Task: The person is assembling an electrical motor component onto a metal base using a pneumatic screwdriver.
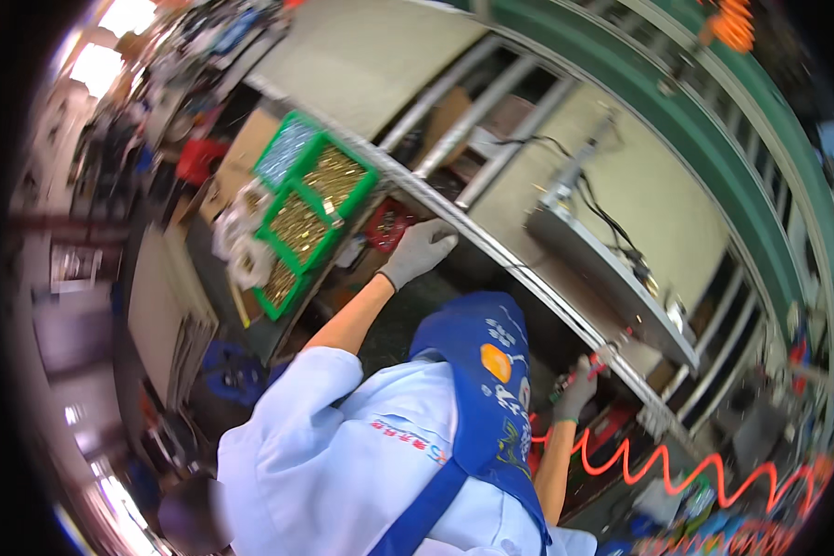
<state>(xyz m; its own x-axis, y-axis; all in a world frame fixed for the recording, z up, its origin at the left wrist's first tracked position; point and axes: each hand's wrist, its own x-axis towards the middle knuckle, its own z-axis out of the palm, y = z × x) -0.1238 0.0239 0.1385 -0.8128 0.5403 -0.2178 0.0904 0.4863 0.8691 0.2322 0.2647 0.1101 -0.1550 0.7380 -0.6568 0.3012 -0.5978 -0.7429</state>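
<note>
My left hand [421,252], in a pale grey glove, reaches beside the near rail of the work table. Its thumb stands apart from the fingers, and nothing shows in it. Close by it is a small red bin [388,225] of small parts. Further left are green bins [325,138] filled with brass-coloured fasteners and silvery ones. My right hand [576,395], also gloved, is closed round a red hand tool [595,365] near the same rail. A red coiled hose [663,473] runs close to this hand; its join to the tool cannot be made out.
A long grey metal housing [612,283] with black cables lies across the table beyond the rail [528,287]. Metal rollers [477,116] show in the table's gaps. A green conveyor frame [713,162] runs behind. White rolls [250,261] and cardboard sheets [162,301] stand left.
</note>
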